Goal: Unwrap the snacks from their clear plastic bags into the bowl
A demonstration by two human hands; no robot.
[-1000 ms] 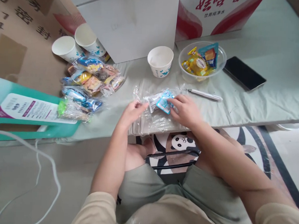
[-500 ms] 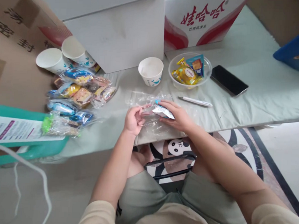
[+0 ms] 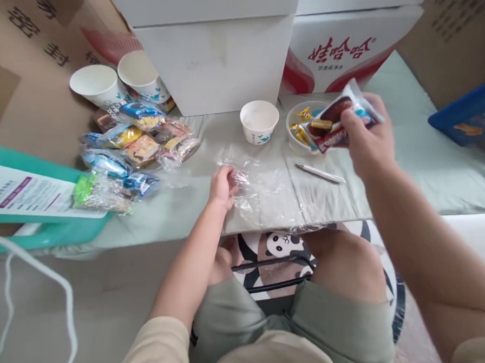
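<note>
paper cups (image 3: 259,120): 3 | clear bowl (image 3: 292,142): 1 | pen (image 3: 320,173): 1 | snack packets (image 3: 140,149) (piled left): uncountable

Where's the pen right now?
Head view: the pen lies on the table, right of centre, just below the clear bowl, under the raised right hand.

We see a low desk (image 3: 409,174) under a pale green cloth across the middle of the frame. Behind it stand white boxes (image 3: 208,55) at top centre and brown cardboard (image 3: 25,56) at upper left. A panda-patterned rug (image 3: 280,243) covers the floor at lower centre. Light is soft and even.
</note>
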